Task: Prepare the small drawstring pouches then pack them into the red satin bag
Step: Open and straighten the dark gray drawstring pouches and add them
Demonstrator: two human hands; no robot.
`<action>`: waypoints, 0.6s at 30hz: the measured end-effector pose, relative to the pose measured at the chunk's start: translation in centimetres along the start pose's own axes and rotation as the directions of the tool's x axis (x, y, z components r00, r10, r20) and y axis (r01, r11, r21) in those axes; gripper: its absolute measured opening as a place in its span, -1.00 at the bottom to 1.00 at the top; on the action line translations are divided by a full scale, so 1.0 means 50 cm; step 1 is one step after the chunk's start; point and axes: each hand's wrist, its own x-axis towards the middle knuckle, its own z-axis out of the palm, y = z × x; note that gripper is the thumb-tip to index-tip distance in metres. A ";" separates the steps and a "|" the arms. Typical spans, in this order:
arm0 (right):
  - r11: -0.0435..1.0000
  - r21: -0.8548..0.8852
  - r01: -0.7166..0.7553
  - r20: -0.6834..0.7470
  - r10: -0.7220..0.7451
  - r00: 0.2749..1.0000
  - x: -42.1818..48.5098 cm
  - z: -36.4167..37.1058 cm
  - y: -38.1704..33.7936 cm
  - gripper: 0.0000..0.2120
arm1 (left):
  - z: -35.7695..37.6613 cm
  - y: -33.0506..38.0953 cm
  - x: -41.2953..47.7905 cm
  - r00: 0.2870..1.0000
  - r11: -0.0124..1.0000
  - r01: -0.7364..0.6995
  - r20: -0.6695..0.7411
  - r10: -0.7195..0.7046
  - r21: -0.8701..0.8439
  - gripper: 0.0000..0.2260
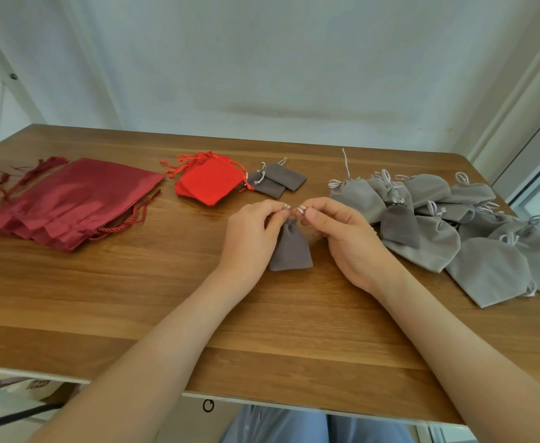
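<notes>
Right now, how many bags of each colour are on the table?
Dark red satin bags: a stack, too overlapped to count
Bright red pouches: a stack, too overlapped to count
Dark grey pouches: 4
Light grey pouches: about 10, overlapping
Total: cannot tell exactly

I see a small grey pouch cinched shut, hanging mid-bench by its cords; dark red satin bags lie stacked flat, far left.
</notes>
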 end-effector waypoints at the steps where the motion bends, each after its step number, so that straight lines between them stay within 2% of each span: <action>1: 1.000 -0.022 0.004 -0.022 -0.004 1.000 0.000 0.001 0.000 -0.89 | 0.000 0.003 -0.001 1.000 1.000 0.003 0.010 -0.003 -0.003 -0.84; 4: 0.997 -0.078 0.004 -0.092 -0.011 0.996 0.000 0.002 0.004 -0.86 | 0.001 0.009 -0.002 0.997 0.997 0.056 0.048 -0.053 -0.056 -0.79; 7: 0.986 -0.163 0.028 -0.111 -0.046 0.993 -0.002 0.006 0.004 -0.82 | 0.001 0.007 -0.003 0.995 0.991 0.098 0.043 -0.094 -0.088 -0.88; 11: 0.962 -0.259 0.084 -0.080 -0.108 0.991 -0.006 0.015 0.001 -0.79 | 0.003 0.001 -0.002 0.996 0.991 0.080 0.034 -0.076 -0.111 -0.92; 18: 0.914 -0.385 0.125 -0.112 -0.181 0.977 -0.004 0.012 0.006 -0.85 | 0.003 0.006 -0.005 0.987 0.987 0.067 0.155 -0.044 -0.144 -0.84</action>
